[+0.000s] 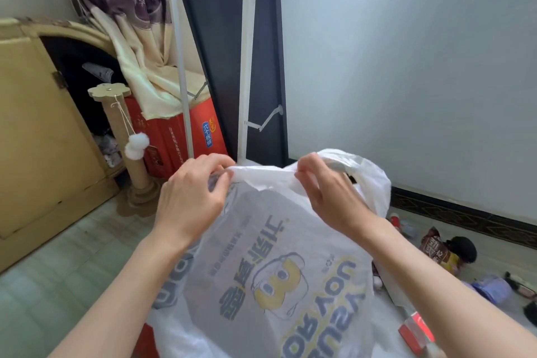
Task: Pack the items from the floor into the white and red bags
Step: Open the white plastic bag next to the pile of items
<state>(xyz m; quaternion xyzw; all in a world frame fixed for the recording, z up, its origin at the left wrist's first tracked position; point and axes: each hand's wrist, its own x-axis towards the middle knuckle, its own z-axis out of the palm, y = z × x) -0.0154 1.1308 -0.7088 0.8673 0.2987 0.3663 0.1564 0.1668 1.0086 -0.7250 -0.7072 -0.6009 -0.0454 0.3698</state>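
Hands are holding up a white bag (279, 264) in the middle of the view. The left hand (191, 195) is pinching the bag's top edge between curled fingers and thumb, and the right hand (328, 192) is pinching the same edge a little way to the right, so a short strip of plastic is stretching between them. One handle loop (369, 174) is sticking up behind the right hand. The bag is hanging in front of the person, its blue and yellow print showing upside down, and its lower part is spilling toward the floor (72, 256).

Right of the bag, small items are lying on the floor: a brown snack packet (436, 247), a dark round thing (463, 247) just beside it, a pale purple pack (491, 289) nearer the camera, and a red box (415, 331) at the lower right. Something red (149, 341) is peeking out under the bag at lower left; I cannot tell what it is.

Behind the left hand, a cardboard post (128, 148) with white pompoms is standing beside a red carton (180, 139).
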